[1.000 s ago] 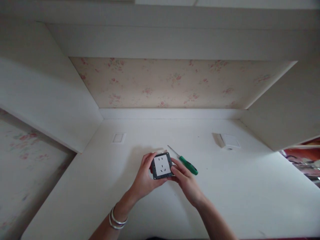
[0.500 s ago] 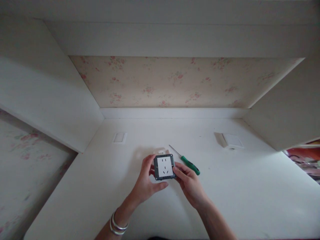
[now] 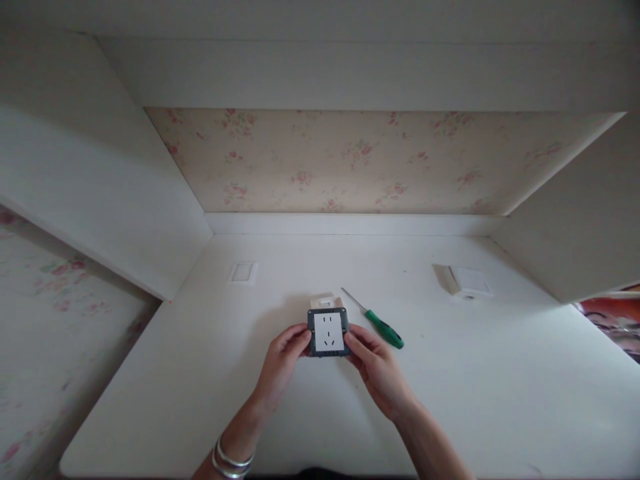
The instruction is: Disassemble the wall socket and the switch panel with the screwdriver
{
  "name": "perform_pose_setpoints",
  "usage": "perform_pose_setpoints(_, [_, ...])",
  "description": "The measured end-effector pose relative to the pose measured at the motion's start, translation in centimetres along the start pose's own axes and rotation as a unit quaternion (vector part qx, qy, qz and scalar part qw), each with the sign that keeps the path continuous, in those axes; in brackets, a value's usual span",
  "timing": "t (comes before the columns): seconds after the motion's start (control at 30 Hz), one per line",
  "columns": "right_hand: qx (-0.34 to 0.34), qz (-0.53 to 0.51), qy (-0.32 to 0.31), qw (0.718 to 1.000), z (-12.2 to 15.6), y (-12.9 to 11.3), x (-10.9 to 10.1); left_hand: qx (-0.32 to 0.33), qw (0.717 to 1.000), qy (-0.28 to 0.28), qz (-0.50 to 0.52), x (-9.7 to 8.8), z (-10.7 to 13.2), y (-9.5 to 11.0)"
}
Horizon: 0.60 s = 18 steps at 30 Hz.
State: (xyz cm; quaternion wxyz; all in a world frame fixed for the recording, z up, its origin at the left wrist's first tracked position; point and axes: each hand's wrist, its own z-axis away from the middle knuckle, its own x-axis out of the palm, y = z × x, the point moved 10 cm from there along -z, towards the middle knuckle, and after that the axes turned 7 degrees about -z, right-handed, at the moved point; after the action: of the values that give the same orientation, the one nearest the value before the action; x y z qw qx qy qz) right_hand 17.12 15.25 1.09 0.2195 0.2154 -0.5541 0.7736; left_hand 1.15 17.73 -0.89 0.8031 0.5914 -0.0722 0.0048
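Note:
A wall socket [image 3: 329, 333] with a white slotted face and a dark grey frame is held up above the white tabletop, its face turned towards me. My left hand [image 3: 285, 353] pinches its left edge, thumb in front and fingers behind. On the right edge, my right hand [image 3: 375, 357] grips it the same way. Just behind the socket lies a white plastic piece [image 3: 326, 302], partly hidden by it. A screwdriver [image 3: 383, 328] with a green handle rests on the table to the right, its thin shaft pointing up and left.
At the left of the white tabletop [image 3: 200, 400] lies a flat white square frame [image 3: 243, 272]. A white box-like fitting [image 3: 467, 281] sits at the right. White panels rise on both sides, with floral wallpaper [image 3: 360, 160] at the back.
My left hand has shifted from a wide hold at the socket's upper left corner to a pinch on its left edge. The socket now sits straighter; my right hand keeps its grip.

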Motion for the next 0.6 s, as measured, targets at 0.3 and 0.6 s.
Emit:
perform_pose_setpoints(0.3, [0.0,0.011,0.01,1.0,0.4,0.9,-0.5,-0.064,0.99,-0.031,0.123,0.7,-0.1,-1.6])
perform_pose_setpoints(0.6, [-0.001,0.021,0.022,1.0,0.5,1.5,-0.9,-0.049,0.99,-0.029,0.128,0.7,-0.1,-1.3])
